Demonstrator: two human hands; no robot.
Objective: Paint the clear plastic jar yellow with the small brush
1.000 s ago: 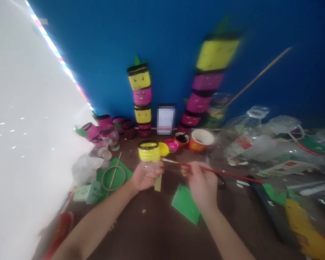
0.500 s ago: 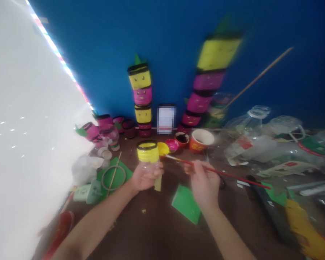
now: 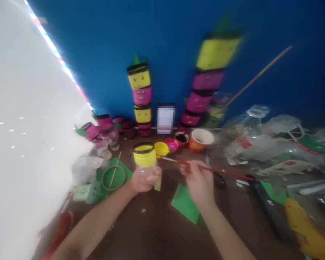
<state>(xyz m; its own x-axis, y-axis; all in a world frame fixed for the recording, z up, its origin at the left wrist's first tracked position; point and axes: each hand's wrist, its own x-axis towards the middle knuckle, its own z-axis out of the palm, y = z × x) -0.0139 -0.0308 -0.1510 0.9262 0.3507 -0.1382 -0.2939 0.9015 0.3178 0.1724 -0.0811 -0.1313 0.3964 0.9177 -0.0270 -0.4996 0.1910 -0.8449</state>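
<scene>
My left hand (image 3: 146,180) is wrapped round the clear lower part of a plastic jar (image 3: 144,159). The jar's upper part is painted yellow, and its rim is black. In my right hand (image 3: 199,180) is a long red paintbrush (image 3: 213,169), pinched near its middle, with the bristle end pointing left. That tip is at the jar's painted side; whether it touches cannot be made out. Just behind lie a yellow paint cup (image 3: 161,148), a pink paint cup (image 3: 171,144) and a cup of dark paint (image 3: 181,138). A white-and-red paper cup (image 3: 201,140) stands to their right.
Two painted jar towers (image 3: 142,97) lean against the blue wall, beside a phone (image 3: 165,119). Clear plastic bottles (image 3: 256,122) crowd the right, with a yellow glue gun (image 3: 304,227) in front. Green sheets (image 3: 186,204) and a ring (image 3: 113,177) lie on the table.
The jar has shifted slightly left and down in my left hand. My right hand has moved a little left with the paintbrush, its bristle end nearing the jar.
</scene>
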